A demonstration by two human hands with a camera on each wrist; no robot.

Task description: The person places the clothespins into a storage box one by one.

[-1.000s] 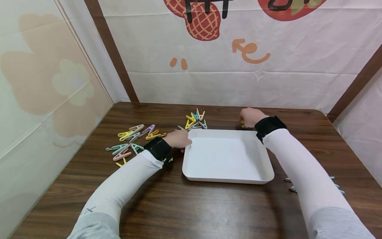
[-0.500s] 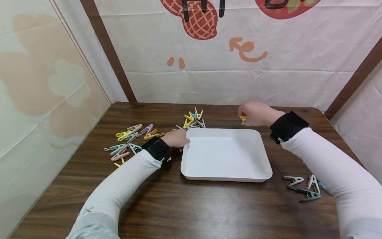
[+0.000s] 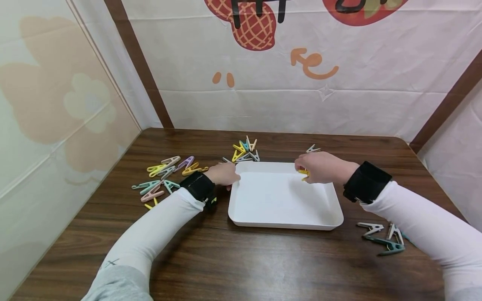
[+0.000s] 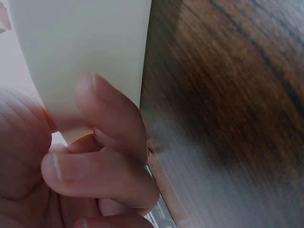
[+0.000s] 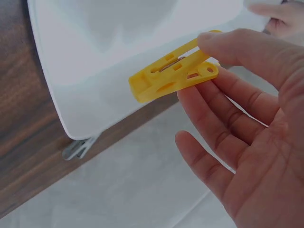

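A shallow white tray (image 3: 280,205) lies on the wooden table, with no clothespins visible inside. At its left side my left hand (image 3: 223,174) holds the rim; in the left wrist view its curled fingers (image 4: 107,173) lie against the outer wall. Over the tray's back right part, my right hand (image 3: 325,166) pinches a yellow clothespin (image 5: 173,71) between thumb and fingertips by its handle ends. The clothespin's jaws point away from the palm and are closed. Just behind the tray, beyond the right hand, is a grey clothespin (image 3: 311,149).
Several mixed-colour clothespins, including a purple clothespin (image 3: 185,163) and a pink clothespin (image 3: 153,193), lie left of the tray. Another cluster with a yellow clothespin (image 3: 237,155) sits behind its back left corner. Front right, a dark green clothespin (image 3: 389,246) lies among others, partly under the right forearm.
My right hand has lifted the yellow clothespin from behind the tray and brought it forward over the tray, uncovering the grey clothespin. The left hand stays at the rim.
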